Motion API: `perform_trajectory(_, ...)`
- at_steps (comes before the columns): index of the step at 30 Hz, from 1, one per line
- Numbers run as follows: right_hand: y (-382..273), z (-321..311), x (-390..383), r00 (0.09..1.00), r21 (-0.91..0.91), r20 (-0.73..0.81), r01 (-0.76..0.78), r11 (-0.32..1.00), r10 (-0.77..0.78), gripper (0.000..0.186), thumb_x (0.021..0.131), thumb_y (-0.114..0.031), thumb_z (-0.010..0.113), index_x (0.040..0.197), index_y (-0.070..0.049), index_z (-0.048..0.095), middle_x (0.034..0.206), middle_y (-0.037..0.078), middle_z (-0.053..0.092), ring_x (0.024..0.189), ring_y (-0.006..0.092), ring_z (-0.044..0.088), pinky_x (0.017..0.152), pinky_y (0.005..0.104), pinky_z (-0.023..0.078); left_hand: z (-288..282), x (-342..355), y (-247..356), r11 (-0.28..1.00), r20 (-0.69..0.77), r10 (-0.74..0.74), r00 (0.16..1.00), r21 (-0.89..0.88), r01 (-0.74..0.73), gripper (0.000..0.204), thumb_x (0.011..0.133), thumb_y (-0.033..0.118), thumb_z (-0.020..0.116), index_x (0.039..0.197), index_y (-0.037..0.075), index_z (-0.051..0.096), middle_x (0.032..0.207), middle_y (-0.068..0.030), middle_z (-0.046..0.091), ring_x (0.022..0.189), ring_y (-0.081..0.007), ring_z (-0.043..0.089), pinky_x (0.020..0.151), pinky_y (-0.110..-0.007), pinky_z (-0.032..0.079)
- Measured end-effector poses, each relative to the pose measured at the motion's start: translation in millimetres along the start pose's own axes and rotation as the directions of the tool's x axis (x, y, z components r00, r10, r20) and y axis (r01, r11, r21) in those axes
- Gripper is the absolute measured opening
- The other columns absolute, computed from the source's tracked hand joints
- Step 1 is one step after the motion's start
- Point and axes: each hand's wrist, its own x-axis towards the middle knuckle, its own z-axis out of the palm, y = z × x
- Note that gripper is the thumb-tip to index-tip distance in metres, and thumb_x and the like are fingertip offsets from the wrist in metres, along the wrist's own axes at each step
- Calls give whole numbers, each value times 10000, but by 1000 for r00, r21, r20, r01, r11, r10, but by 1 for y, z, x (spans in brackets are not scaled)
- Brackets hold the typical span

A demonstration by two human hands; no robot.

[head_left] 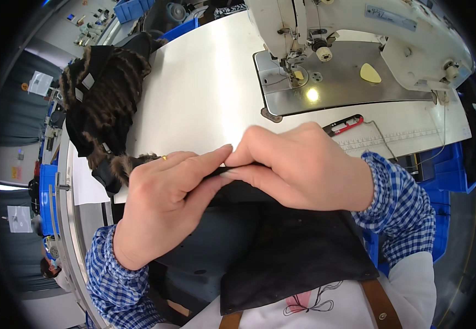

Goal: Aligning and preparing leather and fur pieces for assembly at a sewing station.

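Note:
My left hand (164,200) and my right hand (309,170) meet at the near edge of the white sewing table (194,98). Thumbs and fingers of both are closed in a pinch on a thin piece of dark fabric (217,171). Only a narrow strip of it shows between the fingertips; the hands cover most of the rest. On the table's left side, beyond my left hand, lies a heap of black garments with brown fur trim (106,88). Black and red thread snips (345,125) lie just beyond my right hand.
A white sewing machine (353,24) stands at the far right on a metal bed plate (336,90). A yellow pick-shaped piece (370,73) rests on that plate. Ruler markings (397,140) run along the right table edge. Blue bins (441,170) stand below at right.

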Motion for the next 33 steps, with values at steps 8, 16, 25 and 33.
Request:
perform_trajectory(8, 16, 8, -8, 974, 321, 82, -225, 920, 210, 290, 869, -101, 714, 1111, -5, 586, 975, 98, 687, 877, 210, 688, 809, 285, 543, -7, -13, -21, 989, -42, -139, 989, -53, 136, 207, 806, -48, 696, 1009, -17, 723, 756, -136, 695, 629, -183, 665, 580, -263, 503)
perform_trajectory(16, 26, 18, -51, 892, 494, 64, -417, 763, 447, 310, 894, -138, 672, 1163, -4, 597, 1025, 128, 673, 901, 225, 676, 806, 309, 536, -16, -18, -28, 979, -81, -195, 977, -67, 190, 170, 820, -35, 710, 987, -16, 737, 777, -108, 722, 651, -118, 657, 610, -204, 500)
perform_trajectory(25, 19, 34, -44, 976, 287, 123, -207, 935, 179, 798, 763, -15, 665, 1474, -109, 315, 1262, 164, 534, 1055, 326, 612, 879, 393, 521, -23, -29, -21, 964, -119, -256, 959, -110, 243, 163, 826, -29, 719, 986, -8, 744, 812, -90, 733, 693, -100, 663, 637, -199, 501)
perform_trajectory(33, 8, 49, -43, 999, -261, -41, -4, 965, -7, 746, 782, -55, 653, 1472, -101, 373, 1312, 150, 509, 894, 265, 611, 789, 349, 521, -27, -36, -19, 958, -127, -283, 951, -87, 273, 167, 825, -37, 714, 986, -7, 745, 822, -95, 735, 700, -107, 667, 643, -201, 504)
